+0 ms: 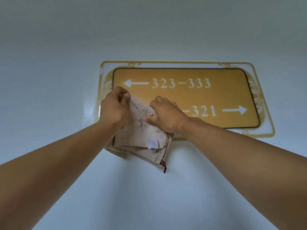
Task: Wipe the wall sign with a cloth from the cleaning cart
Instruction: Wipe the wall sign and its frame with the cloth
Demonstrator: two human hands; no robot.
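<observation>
Both bare forearms raised | left hand (114,107) and right hand (163,113) clutch stained beige terry cloth (141,135), bunching it against lower-left corner of gold rectangular wall sign (186,97), likely for wiping pressure.

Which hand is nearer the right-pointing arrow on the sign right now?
Right. The right hand rests on the cloth over the lower row's first digits, left of the right-pointing arrow. The left hand grips the cloth at the sign's lower-left edge, farther away.

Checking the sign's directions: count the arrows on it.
2: a left arrow beside 323-333 on the wall sign, a right arrow after 321. The cloth may hide more.
</observation>
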